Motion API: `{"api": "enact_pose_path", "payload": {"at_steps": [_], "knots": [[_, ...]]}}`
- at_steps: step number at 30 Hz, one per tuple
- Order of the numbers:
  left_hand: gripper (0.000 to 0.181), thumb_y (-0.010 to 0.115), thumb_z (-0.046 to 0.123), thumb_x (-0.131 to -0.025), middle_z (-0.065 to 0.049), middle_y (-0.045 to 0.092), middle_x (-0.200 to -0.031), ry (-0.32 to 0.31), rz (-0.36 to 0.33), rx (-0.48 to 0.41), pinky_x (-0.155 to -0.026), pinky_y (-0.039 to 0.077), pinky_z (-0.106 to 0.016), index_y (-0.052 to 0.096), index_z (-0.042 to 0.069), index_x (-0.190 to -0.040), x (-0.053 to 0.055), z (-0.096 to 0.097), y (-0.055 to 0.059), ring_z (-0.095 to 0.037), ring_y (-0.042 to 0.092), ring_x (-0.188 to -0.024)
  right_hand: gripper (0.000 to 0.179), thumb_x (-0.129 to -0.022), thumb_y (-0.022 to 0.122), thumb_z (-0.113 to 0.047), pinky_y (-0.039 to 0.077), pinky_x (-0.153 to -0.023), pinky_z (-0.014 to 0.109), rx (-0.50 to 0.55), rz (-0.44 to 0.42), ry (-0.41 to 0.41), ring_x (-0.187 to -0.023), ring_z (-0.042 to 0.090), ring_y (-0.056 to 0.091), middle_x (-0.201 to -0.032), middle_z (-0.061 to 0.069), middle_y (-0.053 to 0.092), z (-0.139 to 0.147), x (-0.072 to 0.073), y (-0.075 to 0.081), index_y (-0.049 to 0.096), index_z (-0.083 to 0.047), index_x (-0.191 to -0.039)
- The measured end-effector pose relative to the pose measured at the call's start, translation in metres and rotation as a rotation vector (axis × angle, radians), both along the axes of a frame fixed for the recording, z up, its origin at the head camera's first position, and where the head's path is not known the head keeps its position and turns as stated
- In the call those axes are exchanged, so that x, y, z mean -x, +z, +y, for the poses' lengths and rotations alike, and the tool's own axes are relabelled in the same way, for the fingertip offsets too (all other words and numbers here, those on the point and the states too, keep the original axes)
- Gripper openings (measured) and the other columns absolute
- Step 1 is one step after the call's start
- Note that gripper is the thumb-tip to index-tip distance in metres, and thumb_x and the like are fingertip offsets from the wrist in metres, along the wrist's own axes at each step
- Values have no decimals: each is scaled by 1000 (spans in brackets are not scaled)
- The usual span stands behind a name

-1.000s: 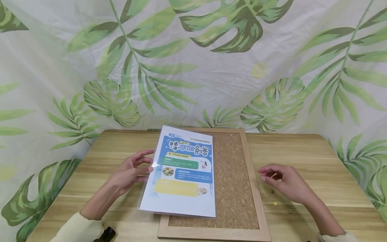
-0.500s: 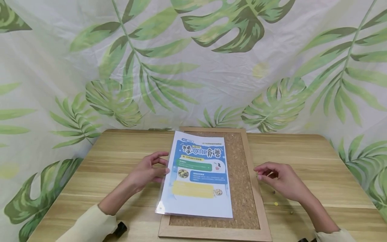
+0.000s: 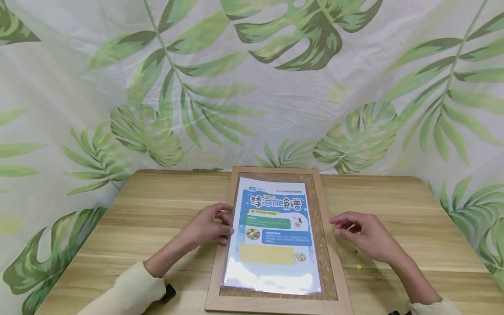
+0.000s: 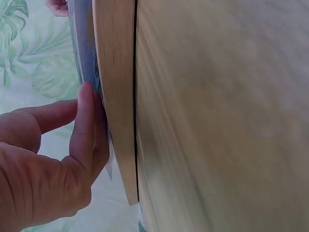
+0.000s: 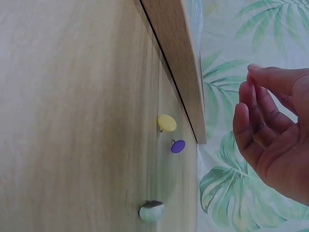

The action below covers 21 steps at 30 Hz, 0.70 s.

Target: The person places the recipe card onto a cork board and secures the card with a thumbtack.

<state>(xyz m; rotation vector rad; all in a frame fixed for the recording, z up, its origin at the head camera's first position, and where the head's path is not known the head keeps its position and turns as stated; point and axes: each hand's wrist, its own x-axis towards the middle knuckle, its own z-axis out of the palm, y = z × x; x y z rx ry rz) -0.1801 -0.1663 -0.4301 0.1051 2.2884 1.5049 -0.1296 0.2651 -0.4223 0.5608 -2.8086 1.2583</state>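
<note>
A glossy printed poster (image 3: pixel 271 238), blue and white with a yellow block, lies over the wood-framed corkboard (image 3: pixel 327 275), inside its frame. My left hand (image 3: pixel 210 225) pinches the poster's left edge between thumb and fingers. In the left wrist view, the left hand (image 4: pixel 53 164) sits against the outer side of the wooden frame (image 4: pixel 115 72). Just beyond the board's right side, my right hand (image 3: pixel 366 236) holds a tiny greenish thumbtack (image 3: pixel 334 226) between thumb and index finger. In the right wrist view, the fingertips of the right hand (image 5: pixel 275 121) meet and hide it.
On the tabletop right of the board lie a yellow thumbtack (image 5: pixel 167 123), a purple thumbtack (image 5: pixel 178 146) and a silvery thumbtack (image 5: pixel 152 211). A leaf-patterned cloth (image 3: pixel 252 87) hangs behind the wooden table (image 3: pixel 173 197).
My left hand has carried the poster rightward and lowered it, from overlapping the board's left side to within the frame. The right hand has shifted slightly left, toward the board.
</note>
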Motion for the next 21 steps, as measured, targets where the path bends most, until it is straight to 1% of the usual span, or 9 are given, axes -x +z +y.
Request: {"api": "enact_pose_path", "payload": {"at_steps": [5,11,15,21], "knots": [[66,77,-9,-91,-15,68,-104,2,23,46,-64,67,-37,52,-1,-151,-1,11,0,-19,71,-71,16,-100,76,-12,61,-75,24,-5,0,5,-90,2,68,-102,-3,79,-2,1,0,80,-11,-116],[66,76,-11,-91,-14,66,-101,-11,21,72,-62,67,-37,51,-2,-152,-1,19,2,-20,70,-69,17,-99,77,-11,61,-75,24,-18,9,11,-89,3,69,-100,-4,79,-8,5,2,80,-10,-116],[66,75,-12,-91,-14,65,-99,-7,32,88,-61,66,-36,51,-3,-152,0,21,4,-20,68,-68,17,-99,77,-11,62,-75,25,-33,12,21,-89,4,69,-98,-6,77,-14,12,2,80,-10,-116],[66,76,-10,-91,-14,64,-98,-19,49,145,-59,65,-35,51,-4,-152,0,19,9,-19,67,-66,18,-99,76,-9,62,-76,26,-16,-3,63,-89,8,69,-98,-3,78,-28,26,1,79,-6,-117]]}}
